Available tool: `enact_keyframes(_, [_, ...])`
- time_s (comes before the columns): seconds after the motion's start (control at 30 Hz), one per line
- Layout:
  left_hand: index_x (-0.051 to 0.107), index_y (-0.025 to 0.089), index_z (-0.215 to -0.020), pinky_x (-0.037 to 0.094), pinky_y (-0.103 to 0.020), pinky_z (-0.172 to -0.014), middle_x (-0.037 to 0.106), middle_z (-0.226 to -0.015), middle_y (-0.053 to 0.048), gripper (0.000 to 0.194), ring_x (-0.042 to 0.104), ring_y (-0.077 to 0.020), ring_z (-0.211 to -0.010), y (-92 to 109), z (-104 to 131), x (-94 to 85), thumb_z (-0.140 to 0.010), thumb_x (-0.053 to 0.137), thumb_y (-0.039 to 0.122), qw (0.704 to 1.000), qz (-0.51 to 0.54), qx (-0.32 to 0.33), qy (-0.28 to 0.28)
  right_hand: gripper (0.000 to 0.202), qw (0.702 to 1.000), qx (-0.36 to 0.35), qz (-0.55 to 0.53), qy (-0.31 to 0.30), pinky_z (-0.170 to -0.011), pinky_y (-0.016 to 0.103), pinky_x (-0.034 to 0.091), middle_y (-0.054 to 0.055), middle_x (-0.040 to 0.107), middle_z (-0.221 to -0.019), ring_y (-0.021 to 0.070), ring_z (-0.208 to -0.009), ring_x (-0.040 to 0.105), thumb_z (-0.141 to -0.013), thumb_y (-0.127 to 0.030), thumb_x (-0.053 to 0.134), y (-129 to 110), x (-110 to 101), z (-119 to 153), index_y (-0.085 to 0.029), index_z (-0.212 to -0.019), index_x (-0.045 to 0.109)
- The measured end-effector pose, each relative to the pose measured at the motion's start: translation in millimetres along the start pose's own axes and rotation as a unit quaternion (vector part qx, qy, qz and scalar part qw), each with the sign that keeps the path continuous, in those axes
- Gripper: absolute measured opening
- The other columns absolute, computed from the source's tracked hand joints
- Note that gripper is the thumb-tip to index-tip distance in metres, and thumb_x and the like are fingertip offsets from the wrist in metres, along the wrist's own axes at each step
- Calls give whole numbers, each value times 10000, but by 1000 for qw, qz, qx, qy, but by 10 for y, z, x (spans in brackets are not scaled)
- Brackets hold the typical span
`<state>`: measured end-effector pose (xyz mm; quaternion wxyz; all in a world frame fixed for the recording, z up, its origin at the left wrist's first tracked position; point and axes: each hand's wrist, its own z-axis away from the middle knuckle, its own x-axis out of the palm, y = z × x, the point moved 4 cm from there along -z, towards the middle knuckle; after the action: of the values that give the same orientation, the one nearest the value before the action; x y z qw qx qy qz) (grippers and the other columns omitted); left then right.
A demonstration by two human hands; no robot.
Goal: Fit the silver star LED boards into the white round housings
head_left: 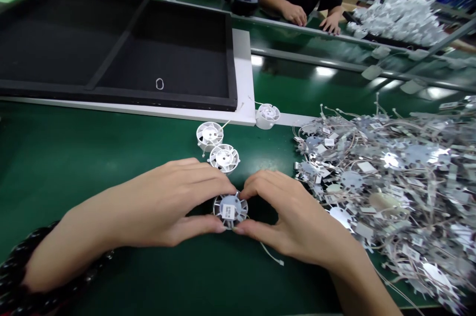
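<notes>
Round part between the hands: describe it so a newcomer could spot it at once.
On the green table, nearer than the big black tray, the left hand and right hand meet around a round part. It is a spoked ring with a silvery, labelled disc at its centre; the white rings beyond lack the disc, the heaped plates at right the ring.

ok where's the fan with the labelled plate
In the head view, the labelled fan is low centre, held between the left hand and right hand, left of the heaped metal plates.
</notes>
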<state>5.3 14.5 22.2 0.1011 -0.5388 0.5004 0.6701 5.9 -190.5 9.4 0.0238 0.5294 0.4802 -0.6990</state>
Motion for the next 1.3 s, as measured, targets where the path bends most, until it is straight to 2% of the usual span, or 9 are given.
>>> enact_keyframes(0.17, [700, 224, -1166, 502, -295, -837, 772, -1128, -9, 197, 714, -194, -985, -14, -31, 25, -1085, 602, 374, 1000, 4, -6, 10, 174, 1000, -4, -8, -9, -827, 378, 490, 44, 735, -1063, 234, -956, 677, -961, -283, 775, -15, -31, 3, -210, -1064, 656])
enact_keyframes(0.33, [707, 214, -1131, 499, -305, -837, 770, -1097, -18, 211, 716, -196, -959, -22, -28, 39, -1100, 567, 368, 1000, -1, -3, 17, 225, 1000, -10, -27, -11, -873, 394, 490, 48, 734, -1164, 236, -1041, 692, -966, -251, 734, -19, -44, 4, -203, -1169, 651])
enact_keyframes(0.47, [700, 210, -1124, 490, -312, -826, 765, -1087, -15, 249, 708, -195, -941, -16, -44, 37, -1118, 516, 377, 1000, -3, -4, 17, 206, 999, -7, -38, -19, -874, 401, 489, 40, 730, -1153, 233, -1034, 692, -967, -239, 707, -25, -29, 12, -198, -1159, 647])
enact_keyframes(0.57, [691, 222, -1095, 475, -295, -767, 765, -1049, 14, 193, 701, -178, -895, -18, -65, 33, -1104, 556, 358, 1000, 1, -16, 14, 191, 999, -2, -33, -22, -854, 401, 491, 39, 726, -1134, 234, -1014, 688, -964, -220, 705, -26, -26, 17, -189, -1144, 648])
enact_keyframes(0.67, [675, 242, -1147, 466, -279, -751, 770, -1098, 38, 110, 709, -169, -927, -27, -66, 29, -1063, 645, 307, 999, 5, -34, 11, 171, 1000, -3, -23, -21, -838, 399, 492, 38, 728, -1107, 235, -989, 689, -969, -217, 715, -22, -32, 13, -183, -1127, 660])
enact_keyframes(0.9, [627, 282, -1247, 479, -320, -856, 753, -1206, 49, 370, 726, -193, -1007, -25, -17, 74, -955, 803, 426, 999, -17, -22, -24, 218, 1000, -28, 5, 3, -792, 385, 507, 42, 750, -1065, 236, -930, 712, -932, -289, 817, -15, -34, 11, -169, -1036, 668])
enact_keyframes(1.0, [634, 273, -1230, 492, -335, -864, 762, -1184, 30, 375, 736, -215, -1008, -47, -12, 88, -941, 821, 420, 999, -29, -28, -22, 219, 999, -46, 7, 12, -798, 387, 522, 53, 756, -1099, 241, -962, 723, -960, -281, 791, -29, -33, 9, -160, -1105, 679])
enact_keyframes(1.13, [645, 272, -1232, 510, -351, -825, 765, -1177, 5, 408, 737, -249, -999, -74, -6, 89, -937, 800, 508, 998, -36, -45, -18, 215, 997, -66, 11, 23, -819, 399, 537, 72, 759, -1149, 255, -1011, 728, -990, -247, 749, -39, -40, 1, -151, -1173, 692])
enact_keyframes(1.3, [634, 309, -1243, 524, -340, -749, 776, -1113, 29, 423, 755, -243, -928, -122, 18, 98, -934, 787, 554, 994, -18, -102, -26, 286, 998, -69, 2, 13, -837, 418, 546, 78, 744, -1200, 262, -1048, 713, -1025, -193, 670, -28, -30, 2, -166, -1310, 680])
